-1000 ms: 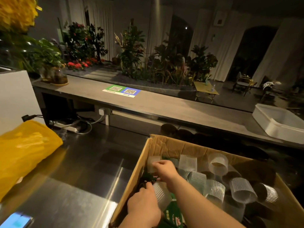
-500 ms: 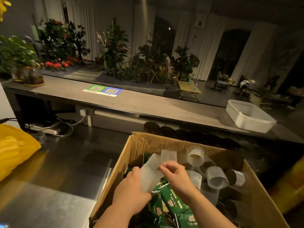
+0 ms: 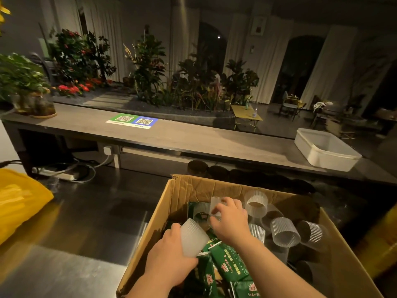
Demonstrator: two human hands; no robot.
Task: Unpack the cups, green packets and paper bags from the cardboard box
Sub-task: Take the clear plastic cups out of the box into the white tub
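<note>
An open cardboard box [image 3: 182, 190] stands on the steel counter at the lower right. Inside lie several ribbed clear cups [image 3: 284, 233] and green packets [image 3: 229, 265]. My left hand [image 3: 169, 259] holds a frosted ribbed cup [image 3: 193, 237] above the packets at the box's left side. My right hand [image 3: 231, 220] reaches deeper into the box, its fingers closed on another clear cup [image 3: 216, 204]. No paper bags show.
A yellow plastic bag [image 3: 19, 201] lies on the counter at the left. Behind runs a long grey shelf [image 3: 171, 138] with a QR-code sign [image 3: 132, 121], a potted plant [image 3: 25, 87] and a white tub [image 3: 324, 149]. A power strip [image 3: 62, 175] with cables sits below.
Both hands were on one cup. Now the left hand holds that cup alone and the right hand has moved forward onto a second cup. The view shifted slightly.
</note>
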